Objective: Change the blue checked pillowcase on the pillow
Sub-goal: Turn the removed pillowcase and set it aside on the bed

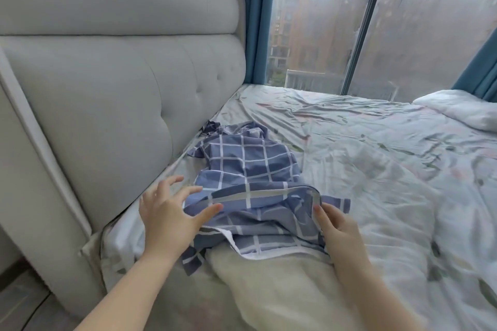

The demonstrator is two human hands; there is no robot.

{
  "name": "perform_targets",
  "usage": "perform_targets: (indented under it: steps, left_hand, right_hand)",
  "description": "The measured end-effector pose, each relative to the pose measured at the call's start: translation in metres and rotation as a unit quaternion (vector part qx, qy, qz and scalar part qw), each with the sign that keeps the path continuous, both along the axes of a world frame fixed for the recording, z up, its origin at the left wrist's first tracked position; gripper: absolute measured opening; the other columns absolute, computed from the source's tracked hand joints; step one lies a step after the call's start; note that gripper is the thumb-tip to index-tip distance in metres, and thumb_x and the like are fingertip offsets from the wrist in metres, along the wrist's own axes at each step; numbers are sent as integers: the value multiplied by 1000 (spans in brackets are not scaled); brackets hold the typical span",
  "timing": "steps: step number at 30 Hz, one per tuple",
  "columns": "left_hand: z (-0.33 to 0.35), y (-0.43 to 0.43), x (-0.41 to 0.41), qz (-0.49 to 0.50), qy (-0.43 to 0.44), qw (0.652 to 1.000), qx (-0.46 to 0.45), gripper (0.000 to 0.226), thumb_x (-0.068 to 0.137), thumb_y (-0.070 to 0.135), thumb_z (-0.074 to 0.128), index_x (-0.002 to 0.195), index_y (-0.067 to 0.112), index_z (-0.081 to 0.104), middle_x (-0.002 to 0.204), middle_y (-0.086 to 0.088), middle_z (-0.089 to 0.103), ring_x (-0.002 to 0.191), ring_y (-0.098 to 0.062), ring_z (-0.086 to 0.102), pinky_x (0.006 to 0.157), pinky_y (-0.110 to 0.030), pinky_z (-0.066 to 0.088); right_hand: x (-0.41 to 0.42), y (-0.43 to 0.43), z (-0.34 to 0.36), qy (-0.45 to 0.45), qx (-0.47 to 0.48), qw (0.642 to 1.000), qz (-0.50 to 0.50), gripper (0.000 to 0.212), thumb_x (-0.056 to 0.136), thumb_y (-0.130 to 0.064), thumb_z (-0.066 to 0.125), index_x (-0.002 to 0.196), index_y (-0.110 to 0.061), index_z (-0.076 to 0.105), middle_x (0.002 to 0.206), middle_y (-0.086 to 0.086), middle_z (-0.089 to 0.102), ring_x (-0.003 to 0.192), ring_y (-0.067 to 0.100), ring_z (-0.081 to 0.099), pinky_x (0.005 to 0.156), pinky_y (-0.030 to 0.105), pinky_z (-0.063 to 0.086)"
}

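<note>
Blue checked pillowcase (242,166) lies rumpled on the wrinkled floral bed (376,169) beside a tufted grey headboard (121,102), its mouth over a fuzzy cream pillow (269,282). Left grip (166,220) is released, fingers spread, thumb touching the hem; right grip (338,228) pinches that hem.

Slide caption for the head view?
Left hand touches, right hand holds blue checked pillowcase partly covering cream pillow.

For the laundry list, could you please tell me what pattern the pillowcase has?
The pillowcase is blue with white checks; head view.
</note>
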State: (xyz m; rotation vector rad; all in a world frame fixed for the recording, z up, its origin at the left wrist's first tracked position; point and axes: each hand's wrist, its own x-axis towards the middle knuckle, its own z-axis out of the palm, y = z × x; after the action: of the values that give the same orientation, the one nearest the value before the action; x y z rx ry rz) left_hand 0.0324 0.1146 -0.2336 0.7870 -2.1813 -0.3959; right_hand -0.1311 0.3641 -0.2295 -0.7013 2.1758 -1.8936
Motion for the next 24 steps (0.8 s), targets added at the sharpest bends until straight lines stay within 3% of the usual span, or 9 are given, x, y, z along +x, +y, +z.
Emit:
perform_targets:
  steps: [3,5,7,9,12,15,19,22,24]
  left_hand:
    - [-3,-3,-5,-57,-49,997,19,72,61,95,38,99,43,70,122,16,59,117,-22,47,102,-57,34]
    - [-2,-3,-9,-114,-17,992,48,54,67,84,52,93,39,67,116,22,61,112,-13,49,103,-54,35]
    - [3,0,-13,-167,20,982,89,37,71,70,66,87,37,61,111,25,62,110,-7,51,100,-43,41]
    - [6,5,-15,-210,28,968,135,30,71,57,68,85,36,49,112,28,63,115,1,50,97,-21,39]
    - [8,18,-18,-274,24,949,154,34,74,54,70,84,30,48,121,30,60,122,6,48,95,-7,31]
    - [6,23,-22,-330,3,938,105,23,81,58,64,88,36,67,136,27,52,133,-1,40,104,-16,30]
    - [-1,21,-25,-299,-46,947,106,39,86,68,52,109,41,68,148,25,36,137,0,29,108,-24,26]
    - [-1,22,-27,-278,-76,950,117,52,82,63,49,123,35,64,141,19,47,134,-3,34,112,-32,31]
    - [2,25,-27,-279,-72,949,125,55,83,58,50,128,30,61,133,19,54,130,-1,39,111,-28,33]
  right_hand:
    - [-2,-3,5,34,7,999,3,31,102,-28,47,96,-11,72,74,2,65,68,17,57,63,27,43]
    - [-5,-2,9,21,-12,1000,-5,30,104,-29,44,103,-21,72,89,4,75,83,21,69,79,34,54]
    - [-8,3,10,-18,-37,999,-27,27,103,-31,45,106,-22,70,101,7,74,93,24,70,86,40,57]
    - [-14,11,12,-36,-59,996,-62,27,102,-32,45,104,-19,68,105,3,73,94,21,70,80,33,58]
    - [-33,32,16,27,-32,988,-151,30,102,-41,47,100,-22,70,103,-2,72,98,19,68,87,40,54]
    - [-57,63,14,99,80,965,-229,50,91,-55,40,108,-19,70,108,1,71,105,22,65,98,48,48]
    - [-72,91,5,57,138,964,-219,34,102,-39,46,104,-14,69,104,4,68,108,30,63,99,45,46]
    - [-78,101,-4,68,207,945,-244,45,98,-48,47,107,-9,67,104,14,65,107,35,57,91,42,41]
    - [-89,110,-9,55,233,929,-283,64,85,-57,38,121,-11,63,125,24,58,123,38,48,104,47,35]
